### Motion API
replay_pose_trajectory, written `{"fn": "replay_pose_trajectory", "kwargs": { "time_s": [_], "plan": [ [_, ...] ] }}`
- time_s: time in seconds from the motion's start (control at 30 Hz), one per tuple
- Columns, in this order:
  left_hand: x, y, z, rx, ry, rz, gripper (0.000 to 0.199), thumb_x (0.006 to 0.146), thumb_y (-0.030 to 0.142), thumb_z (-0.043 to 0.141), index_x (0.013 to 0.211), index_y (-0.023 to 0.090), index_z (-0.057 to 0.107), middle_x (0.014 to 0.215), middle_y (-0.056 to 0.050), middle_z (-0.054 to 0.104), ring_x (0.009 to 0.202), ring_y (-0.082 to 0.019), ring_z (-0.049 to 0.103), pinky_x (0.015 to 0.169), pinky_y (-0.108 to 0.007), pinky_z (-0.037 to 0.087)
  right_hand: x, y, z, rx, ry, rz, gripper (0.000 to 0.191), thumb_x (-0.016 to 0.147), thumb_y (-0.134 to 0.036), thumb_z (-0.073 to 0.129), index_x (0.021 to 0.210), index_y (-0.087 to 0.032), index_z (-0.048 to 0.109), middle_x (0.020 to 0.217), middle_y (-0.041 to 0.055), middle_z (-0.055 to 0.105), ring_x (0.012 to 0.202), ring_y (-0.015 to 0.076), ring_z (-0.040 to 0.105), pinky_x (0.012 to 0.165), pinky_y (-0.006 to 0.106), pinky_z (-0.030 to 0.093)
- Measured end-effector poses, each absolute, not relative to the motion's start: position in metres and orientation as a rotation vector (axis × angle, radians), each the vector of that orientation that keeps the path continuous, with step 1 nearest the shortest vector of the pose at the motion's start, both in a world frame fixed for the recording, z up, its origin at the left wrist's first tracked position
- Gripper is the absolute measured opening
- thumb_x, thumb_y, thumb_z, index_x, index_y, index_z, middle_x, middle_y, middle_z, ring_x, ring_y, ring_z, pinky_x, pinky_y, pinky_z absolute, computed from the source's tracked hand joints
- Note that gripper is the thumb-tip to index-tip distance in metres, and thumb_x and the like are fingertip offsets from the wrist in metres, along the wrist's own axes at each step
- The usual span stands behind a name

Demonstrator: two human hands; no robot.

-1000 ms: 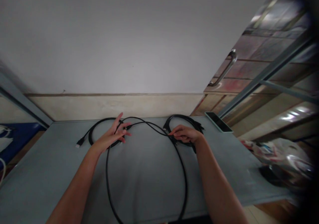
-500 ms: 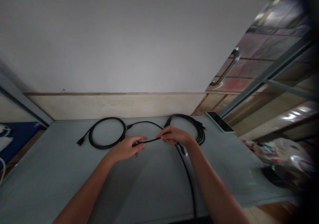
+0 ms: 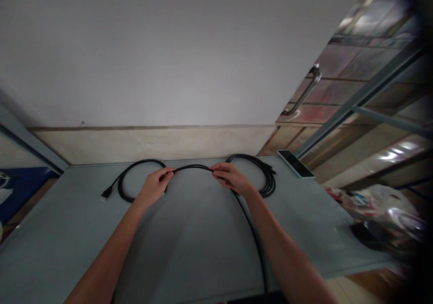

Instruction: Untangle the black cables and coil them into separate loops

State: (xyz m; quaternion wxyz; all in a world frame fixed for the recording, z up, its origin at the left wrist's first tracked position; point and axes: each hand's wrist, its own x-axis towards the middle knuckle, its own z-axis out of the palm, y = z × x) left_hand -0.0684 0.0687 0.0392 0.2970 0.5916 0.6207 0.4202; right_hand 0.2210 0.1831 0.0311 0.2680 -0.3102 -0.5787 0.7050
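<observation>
A black cable (image 3: pixel 193 166) arches between my two hands, its strands lying close together. At its left end my left hand (image 3: pixel 156 184) pinches it, in front of the right side of a coiled black cable (image 3: pixel 121 191). That coil ends in a plug (image 3: pixel 106 193) at the left. My right hand (image 3: pixel 232 177) is closed on the arch's other end, beside a second, thicker black coil (image 3: pixel 270 182). From under the right hand a black length (image 3: pixel 252 227) runs down to the near table edge. What lies inside the fingers is partly hidden.
The grey table (image 3: pixel 199 250) stands against a white wall (image 3: pixel 152 60). A phone (image 3: pixel 296 163) lies at its back right corner. To the right are a metal handle (image 3: pixel 304 92), metal bars and plastic bags (image 3: pixel 385 200); a blue surface (image 3: pixel 27 182) is at the left.
Both hands have moved toward the wall, the left one also leftward. The cable section between them has joined the far strand in one arch.
</observation>
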Motion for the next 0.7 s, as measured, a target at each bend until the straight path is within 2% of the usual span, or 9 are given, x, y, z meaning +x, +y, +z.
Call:
{"fn": "replay_pose_trajectory", "kwargs": {
  "time_s": [0.13, 0.23, 0.33, 0.47, 0.57, 0.7],
  "plan": [
    [-0.061, 0.066, 0.041, 1.667, 1.484, 1.019, 0.038, 0.088, 0.038, 0.054, 0.119, 0.023, 0.069, 0.112, -0.007, 0.072, 0.106, -0.027, 0.063, 0.09, -0.037, 0.046, 0.222, 0.186, 0.026, -0.901, -1.632, 1.878, 0.024, 0.072, -0.029, 0.074, 0.09, -0.012, 0.071, 0.06, -0.0046, 0.049, 0.042, 0.0019, 0.03, 0.037, 0.016, 0.018],
    [-0.05, 0.062, 0.039, 1.798, 1.435, 0.882, 0.033, 0.088, 0.035, 0.054, 0.112, 0.023, 0.073, 0.11, -0.009, 0.073, 0.1, -0.026, 0.065, 0.089, -0.036, 0.045, 0.225, 0.188, 0.025, -0.986, -1.782, 1.909, 0.021, 0.072, -0.027, 0.071, 0.087, -0.013, 0.073, 0.055, -0.0048, 0.048, 0.04, 0.0025, 0.029, 0.036, 0.017, 0.018],
    [-0.04, 0.055, 0.035, 1.835, 1.374, 0.667, 0.031, 0.085, 0.036, 0.057, 0.102, 0.021, 0.077, 0.097, -0.009, 0.076, 0.085, -0.025, 0.066, 0.074, -0.033, 0.046, 0.226, 0.186, 0.026, -1.004, -1.886, 1.956, 0.017, 0.071, -0.024, 0.07, 0.082, -0.012, 0.074, 0.048, -0.0058, 0.045, 0.038, 0.0033, 0.03, 0.035, 0.017, 0.019],
    [-0.031, 0.045, 0.037, 1.796, 1.267, 0.43, 0.032, 0.084, 0.039, 0.055, 0.095, 0.02, 0.079, 0.073, -0.004, 0.072, 0.064, -0.019, 0.056, 0.058, -0.027, 0.036, 0.222, 0.182, 0.027, -0.929, -1.83, 2.072, 0.015, 0.072, -0.023, 0.071, 0.081, -0.012, 0.072, 0.044, -0.0086, 0.038, 0.035, 0.0027, 0.025, 0.033, 0.016, 0.017],
    [-0.03, 0.044, 0.042, 1.776, 1.214, 0.4, 0.036, 0.086, 0.043, 0.053, 0.094, 0.019, 0.078, 0.061, -0.001, 0.063, 0.057, -0.014, 0.045, 0.054, -0.026, 0.029, 0.22, 0.181, 0.027, -0.843, -1.617, 2.144, 0.019, 0.073, -0.028, 0.073, 0.083, -0.012, 0.071, 0.048, -0.0067, 0.045, 0.035, 0.0022, 0.024, 0.031, 0.015, 0.016],
    [-0.035, 0.054, 0.044, 1.643, 1.184, 0.545, 0.049, 0.09, 0.05, 0.046, 0.115, 0.017, 0.071, 0.057, 0.002, 0.047, 0.054, -0.011, 0.034, 0.051, -0.024, 0.024, 0.217, 0.182, 0.024, -0.663, -1.317, 2.124, 0.024, 0.073, -0.033, 0.076, 0.086, -0.014, 0.069, 0.061, -0.0011, 0.057, 0.038, 0.0017, 0.03, 0.033, 0.015, 0.02]
  ]
}}
